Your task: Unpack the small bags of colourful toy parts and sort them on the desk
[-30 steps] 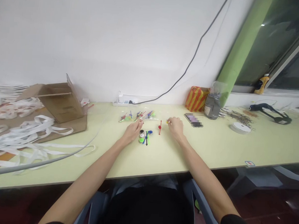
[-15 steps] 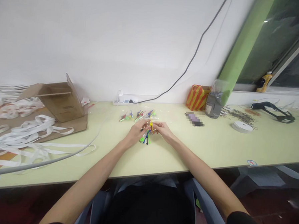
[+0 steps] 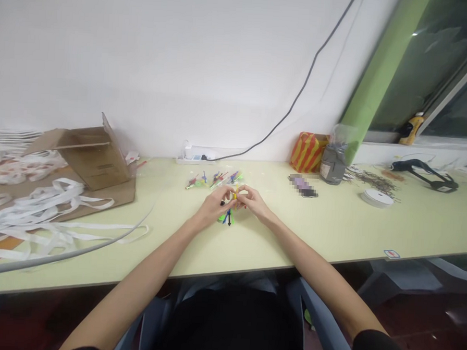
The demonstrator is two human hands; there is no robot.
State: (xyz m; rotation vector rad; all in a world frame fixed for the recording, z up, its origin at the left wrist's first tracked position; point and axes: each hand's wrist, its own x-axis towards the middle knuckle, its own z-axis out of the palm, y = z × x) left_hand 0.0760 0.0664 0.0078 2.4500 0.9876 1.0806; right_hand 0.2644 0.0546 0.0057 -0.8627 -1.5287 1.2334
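Between my two hands is a small yellow plastic piece (image 3: 234, 196), pinched by the fingertips from both sides. My left hand (image 3: 214, 204) closes on its left side, and my right hand (image 3: 254, 201) closes on its right. Just below the fingers, several small green, blue and black plastic pieces (image 3: 228, 217) lie on the table, partly covered by my left hand. Beyond the hands lie clear bags with colourful plastic parts (image 3: 217, 179). The exact kind of the yellow piece is too small to make out.
A cardboard box (image 3: 91, 159) and tangled white ribbon (image 3: 55, 202) lie at left, with a grey cable (image 3: 76, 253) in front. A power strip (image 3: 191, 158) sits by the wall. Rightward are a striped bag (image 3: 305, 152), a grey container (image 3: 333, 164), a phone (image 3: 303, 186) and a white roll (image 3: 377, 198).
The yellow piece has turned or dropped slightly between the fingertips, and less of it shows. Both hands stay nearly in the same place.
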